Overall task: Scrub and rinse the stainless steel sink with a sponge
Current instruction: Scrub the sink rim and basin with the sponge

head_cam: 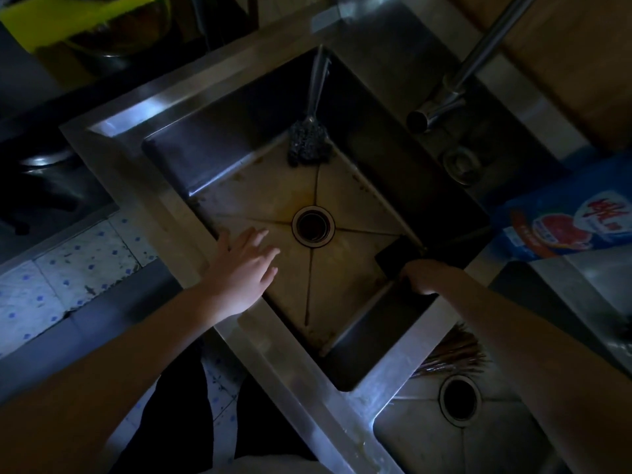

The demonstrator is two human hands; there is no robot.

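The stainless steel sink (191, 107) fills the middle of the head view, its stained floor sloping to a round drain (313, 226). My right hand (429, 277) grips a dark sponge (396, 256) at the sink's right corner, against the floor and wall. My left hand (244, 268) hovers over the sink's left side with fingers spread and straight, holding nothing. A steel-wool scrubber on a metal handle (307, 142) leans in the far corner.
The faucet (444, 104) reaches over the right rim. A blue detergent bag (567, 220) lies at the right. A second basin (427, 439) with its own drain and a bundle of chopsticks (451, 354) sits at the lower right. Tiled counter lies to the left.
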